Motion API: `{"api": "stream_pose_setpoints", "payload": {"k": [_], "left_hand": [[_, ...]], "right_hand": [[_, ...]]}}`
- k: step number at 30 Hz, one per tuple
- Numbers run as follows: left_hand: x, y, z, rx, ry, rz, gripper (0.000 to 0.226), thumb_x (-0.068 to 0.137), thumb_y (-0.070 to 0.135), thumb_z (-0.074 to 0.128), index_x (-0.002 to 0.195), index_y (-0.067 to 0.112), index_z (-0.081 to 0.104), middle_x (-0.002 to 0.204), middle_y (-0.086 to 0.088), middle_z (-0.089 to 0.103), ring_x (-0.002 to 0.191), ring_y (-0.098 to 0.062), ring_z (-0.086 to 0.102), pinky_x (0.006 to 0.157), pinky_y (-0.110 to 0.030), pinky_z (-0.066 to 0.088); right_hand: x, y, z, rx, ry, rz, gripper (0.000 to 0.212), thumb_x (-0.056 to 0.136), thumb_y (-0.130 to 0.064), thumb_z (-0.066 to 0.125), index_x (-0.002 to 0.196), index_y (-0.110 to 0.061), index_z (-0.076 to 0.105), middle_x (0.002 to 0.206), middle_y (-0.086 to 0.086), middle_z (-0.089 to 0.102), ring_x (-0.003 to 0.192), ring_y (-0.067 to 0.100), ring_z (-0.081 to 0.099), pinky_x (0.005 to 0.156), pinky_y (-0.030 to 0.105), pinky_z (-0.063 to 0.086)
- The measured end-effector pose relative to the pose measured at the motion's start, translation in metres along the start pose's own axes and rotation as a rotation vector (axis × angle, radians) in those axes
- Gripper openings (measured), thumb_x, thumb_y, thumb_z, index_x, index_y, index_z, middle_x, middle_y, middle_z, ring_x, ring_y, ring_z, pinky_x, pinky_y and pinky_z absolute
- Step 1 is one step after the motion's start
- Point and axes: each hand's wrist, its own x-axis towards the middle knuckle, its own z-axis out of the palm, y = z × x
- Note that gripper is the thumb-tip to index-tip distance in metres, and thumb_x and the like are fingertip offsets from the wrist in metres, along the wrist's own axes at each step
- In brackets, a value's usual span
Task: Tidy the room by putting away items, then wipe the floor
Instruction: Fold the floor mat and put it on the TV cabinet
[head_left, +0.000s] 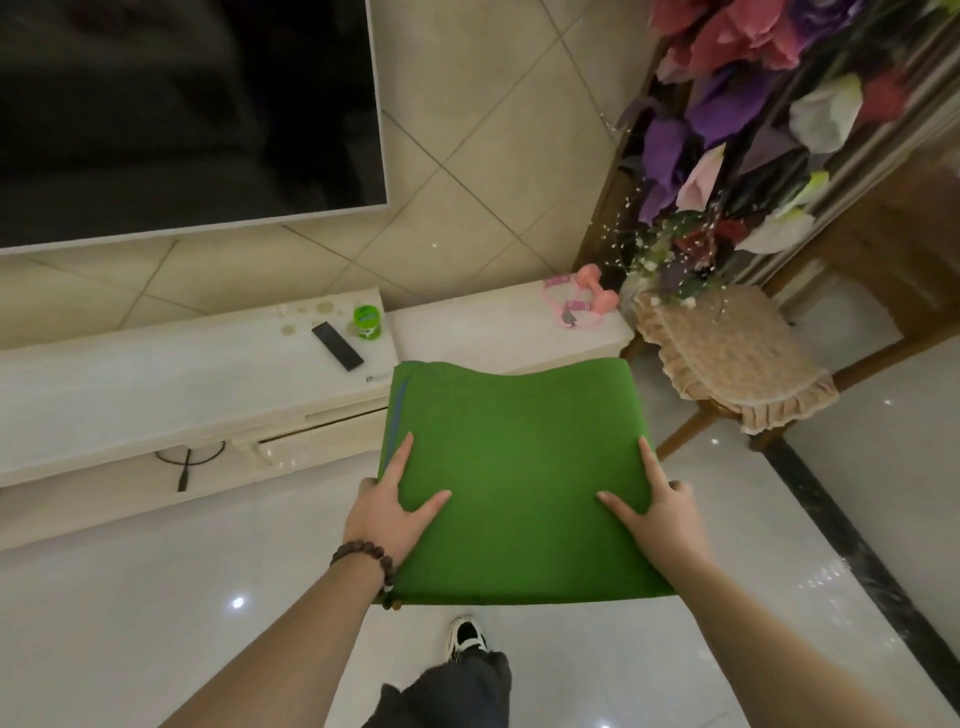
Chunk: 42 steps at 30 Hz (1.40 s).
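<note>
- Green cushion (519, 478) is flat and square, and it is held up in the air in front of the person, above the shiny white floor (156, 597).
- Left hand (387, 506) holds the cushion's left side, with the thumb and first finger lying flat on top and the other fingers hidden under the edge.
- Right hand (652, 512) holds the right side the same way, thumb and first finger spread on top.
- A dark bead bracelet (369, 558) sits on the left wrist.
- The far edge of the cushion is in front of a long white TV stand (182, 384), near its right part.
- On the stand lie a black remote (337, 345) and, just beside it, a small green tub (368, 322).
- Further right on the stand are a pink dumbbell (597, 293) and a pink strap thing (566, 309), touching or nearly touching each other.
- A big dark TV screen (182, 114) hangs on the tiled wall (493, 156) above the stand.
- To the right stands a wooden chair (727, 358) with a frilly tan seat cover.
- A bunch of purple, pink and white flowers (727, 130) rises beside the chair.
- At the bottom, 1 black and white shoe (466, 636) and a dark trouser leg (457, 696) show on the floor.
</note>
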Motion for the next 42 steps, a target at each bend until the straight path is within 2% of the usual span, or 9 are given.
{"api": "stream_pose_setpoints", "payload": {"k": [3,9,14,18,28,33,36,38,42], "left_hand": [[0.046,0.030,0.006,-0.009,0.005,-0.019,0.088,0.075,0.068,0.062,0.144,0.059,0.007,0.103,-0.006,0.047,0.081,-0.019,0.053,0.083,-0.029,0.048],[0.109,0.074,0.016,0.005,-0.017,-0.046,0.089,0.075,0.069,0.060,0.144,0.058,0.005,0.104,-0.006,0.046,0.080,-0.019,0.052,0.083,-0.029,0.047],[0.160,0.101,0.036,-0.009,-0.025,-0.121,0.090,0.076,0.069,0.059,0.144,0.058,0.001,0.108,-0.008,0.046,0.082,-0.021,0.053,0.088,-0.032,0.048],[0.204,0.129,0.060,-0.027,-0.002,-0.193,0.090,0.077,0.067,0.060,0.145,0.057,0.002,0.111,-0.009,0.046,0.095,-0.029,0.060,0.092,-0.035,0.048],[0.337,0.194,0.130,-0.127,0.031,-0.404,0.095,0.078,0.058,0.066,0.144,0.056,-0.002,0.112,-0.005,0.043,0.087,-0.017,0.051,0.097,-0.038,0.049],[0.389,0.182,0.165,-0.147,0.047,-0.501,0.097,0.077,0.055,0.069,0.144,0.057,-0.002,0.109,-0.001,0.039,0.086,-0.018,0.052,0.097,-0.039,0.049],[0.432,0.152,0.175,-0.129,0.054,-0.511,0.097,0.076,0.056,0.070,0.141,0.060,-0.002,0.107,0.000,0.038,0.091,-0.023,0.057,0.095,-0.039,0.049],[0.469,0.126,0.179,-0.099,0.072,-0.503,0.097,0.075,0.057,0.070,0.140,0.061,-0.002,0.108,-0.002,0.039,0.095,-0.027,0.059,0.094,-0.040,0.049],[0.543,0.070,0.184,-0.025,0.120,-0.465,0.099,0.072,0.065,0.066,0.142,0.058,-0.003,0.121,-0.012,0.042,0.102,-0.033,0.059,0.095,-0.040,0.048]], "right_hand": [[0.054,-0.014,-0.018,-0.031,-0.003,-0.002,0.090,0.076,-0.069,0.057,0.144,-0.056,-0.001,0.109,0.008,0.042,0.095,0.030,0.057,0.081,0.040,0.051],[0.134,-0.026,-0.042,-0.058,-0.030,-0.019,0.090,0.078,-0.066,0.058,0.145,-0.054,0.000,0.107,0.008,0.037,0.090,0.031,0.058,0.081,0.039,0.052],[0.210,-0.031,-0.053,-0.089,-0.082,-0.058,0.091,0.078,-0.065,0.058,0.144,-0.055,-0.004,0.122,0.015,0.040,0.087,0.028,0.055,0.079,0.040,0.053],[0.287,-0.033,-0.060,-0.156,-0.118,-0.123,0.091,0.079,-0.066,0.055,0.145,-0.051,-0.005,0.128,0.018,0.044,0.100,0.034,0.058,0.079,0.040,0.052],[0.506,-0.050,-0.068,-0.219,-0.269,-0.280,0.088,0.083,-0.060,0.055,0.147,-0.049,-0.005,0.125,0.020,0.045,0.108,0.036,0.054,0.090,0.040,0.046],[0.581,-0.047,-0.029,-0.275,-0.335,-0.333,0.089,0.080,-0.066,0.052,0.144,-0.052,-0.009,0.116,0.019,0.054,0.083,0.028,0.059,0.067,0.028,0.045],[0.614,-0.060,0.015,-0.285,-0.319,-0.350,0.087,0.077,-0.068,0.048,0.139,-0.052,-0.012,0.103,0.017,0.049,0.071,0.024,0.053,0.067,0.030,0.048],[0.635,-0.073,0.048,-0.213,-0.309,-0.369,0.089,0.077,-0.063,0.054,0.143,-0.047,-0.005,0.106,0.018,0.046,0.077,0.030,0.056,0.075,0.034,0.049],[0.682,-0.098,0.120,-0.134,-0.250,-0.391,0.090,0.080,-0.055,0.060,0.151,-0.036,0.008,0.136,0.026,0.037,0.114,0.043,0.052,0.090,0.043,0.047]]}}
